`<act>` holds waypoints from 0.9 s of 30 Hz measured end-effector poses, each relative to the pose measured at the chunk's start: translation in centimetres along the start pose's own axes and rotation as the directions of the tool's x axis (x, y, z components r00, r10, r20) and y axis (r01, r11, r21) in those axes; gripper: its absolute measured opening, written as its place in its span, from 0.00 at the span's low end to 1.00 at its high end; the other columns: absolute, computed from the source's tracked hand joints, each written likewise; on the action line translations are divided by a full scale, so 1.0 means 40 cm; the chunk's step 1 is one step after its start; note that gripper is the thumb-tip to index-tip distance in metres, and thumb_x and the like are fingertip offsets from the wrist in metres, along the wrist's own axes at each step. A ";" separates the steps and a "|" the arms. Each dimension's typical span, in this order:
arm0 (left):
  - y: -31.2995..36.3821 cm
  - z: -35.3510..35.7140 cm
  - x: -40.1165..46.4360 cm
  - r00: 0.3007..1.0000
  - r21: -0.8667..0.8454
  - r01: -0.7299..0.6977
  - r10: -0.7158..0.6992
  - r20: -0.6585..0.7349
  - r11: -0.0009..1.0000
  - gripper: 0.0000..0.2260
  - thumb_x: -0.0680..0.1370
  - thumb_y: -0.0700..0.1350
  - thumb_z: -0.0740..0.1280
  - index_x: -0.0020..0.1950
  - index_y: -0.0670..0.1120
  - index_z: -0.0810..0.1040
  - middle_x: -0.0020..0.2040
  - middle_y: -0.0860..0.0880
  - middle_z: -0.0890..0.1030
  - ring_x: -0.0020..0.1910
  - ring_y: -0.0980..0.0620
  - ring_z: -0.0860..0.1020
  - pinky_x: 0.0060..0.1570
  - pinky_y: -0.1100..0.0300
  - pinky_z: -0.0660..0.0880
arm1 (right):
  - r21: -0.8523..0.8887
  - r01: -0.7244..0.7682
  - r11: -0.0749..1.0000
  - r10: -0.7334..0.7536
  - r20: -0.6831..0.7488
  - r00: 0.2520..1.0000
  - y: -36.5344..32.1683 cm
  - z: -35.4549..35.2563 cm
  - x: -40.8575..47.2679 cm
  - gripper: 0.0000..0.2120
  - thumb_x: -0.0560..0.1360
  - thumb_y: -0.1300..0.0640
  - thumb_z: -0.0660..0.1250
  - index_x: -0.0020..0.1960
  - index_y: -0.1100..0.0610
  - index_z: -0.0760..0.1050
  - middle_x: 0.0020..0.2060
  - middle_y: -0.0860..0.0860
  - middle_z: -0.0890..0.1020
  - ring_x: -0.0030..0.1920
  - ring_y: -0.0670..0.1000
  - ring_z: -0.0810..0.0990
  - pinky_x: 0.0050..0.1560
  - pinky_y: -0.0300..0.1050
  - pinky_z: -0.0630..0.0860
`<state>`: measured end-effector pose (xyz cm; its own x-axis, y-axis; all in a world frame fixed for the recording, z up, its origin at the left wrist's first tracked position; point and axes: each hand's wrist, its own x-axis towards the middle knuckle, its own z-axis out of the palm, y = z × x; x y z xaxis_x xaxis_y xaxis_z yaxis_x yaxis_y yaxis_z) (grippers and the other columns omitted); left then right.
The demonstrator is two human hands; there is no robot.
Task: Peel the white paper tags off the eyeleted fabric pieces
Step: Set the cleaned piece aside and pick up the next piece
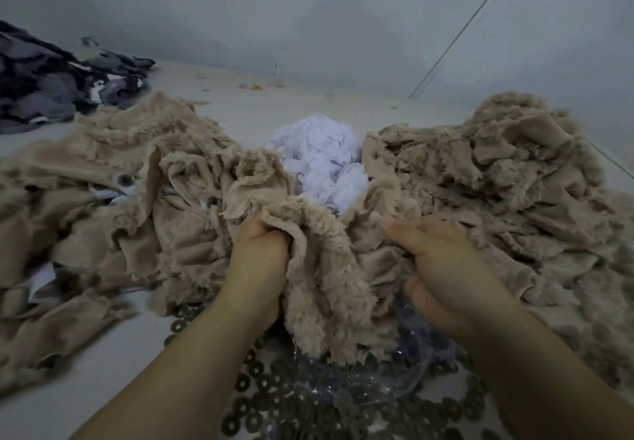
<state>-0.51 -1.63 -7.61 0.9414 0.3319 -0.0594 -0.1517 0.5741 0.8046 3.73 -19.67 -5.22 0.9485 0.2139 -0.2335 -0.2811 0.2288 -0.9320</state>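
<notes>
**Tag peeling well under way, with plenty of fabric left**

A pale wall (308,11) rose behind a light work surface (113,354) that carried everything. Largest were two heaps of tan fleecy fabric: the left heap (103,172) spread toward the surface's left edge, the right heap (507,165) toward its right edge. In the left heap an eyelet (125,179) showed, with white paper tags (106,196) just beside it, so those pieces apparently awaited peeling. No tags were visible in the right heap, which suggested finished pieces, though folds could hide some. At the far left corner lay a dark grey fabric pile (51,86). Between the heaps, toward the back, sat a mound of crumpled white paper (322,158), probably tags already removed. Loose metal rings (308,405) and a clear plastic bag (408,364) covered the near edge.

The left hand (257,261) had its fingers curled tightly round a fleecy piece (319,285) at near centre. The right hand (435,268) gripped the same bunched fabric, fingers bent into it. No tag showed on this piece.
</notes>
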 end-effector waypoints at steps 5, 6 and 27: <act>0.011 0.014 -0.019 1.000 0.216 -0.027 0.027 0.003 0.976 0.12 0.82 0.44 0.63 0.46 0.41 0.84 0.41 0.41 0.81 0.41 0.44 0.81 0.46 0.56 0.79 | -0.032 0.034 0.999 -0.037 -0.101 0.994 -0.010 -0.002 0.007 0.10 0.82 0.60 0.64 0.61 0.63 0.77 0.52 0.54 0.85 0.54 0.58 0.84 0.61 0.59 0.78; 0.011 0.012 -0.019 0.998 0.269 -0.049 0.040 0.040 0.962 0.13 0.80 0.49 0.66 0.42 0.43 0.85 0.39 0.43 0.83 0.39 0.48 0.82 0.43 0.57 0.80 | -0.060 0.027 0.998 -0.034 -0.124 0.992 -0.011 -0.004 0.009 0.12 0.83 0.57 0.63 0.62 0.62 0.75 0.52 0.55 0.83 0.52 0.59 0.83 0.60 0.60 0.78; -0.034 -0.013 -0.003 0.958 0.427 -0.268 0.192 0.213 0.864 0.13 0.78 0.35 0.67 0.45 0.55 0.82 0.45 0.51 0.85 0.44 0.53 0.83 0.41 0.62 0.78 | 0.593 0.189 0.783 0.018 -0.325 0.946 -0.058 -0.061 0.056 0.17 0.80 0.52 0.62 0.62 0.64 0.74 0.61 0.68 0.78 0.58 0.66 0.80 0.68 0.66 0.71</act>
<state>-0.58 -2.06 -8.99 0.9370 0.2688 0.2231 -0.2545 0.0877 0.9631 6.85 -22.02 -4.25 0.9392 -0.1018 -0.3279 -0.1277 0.7828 -0.6090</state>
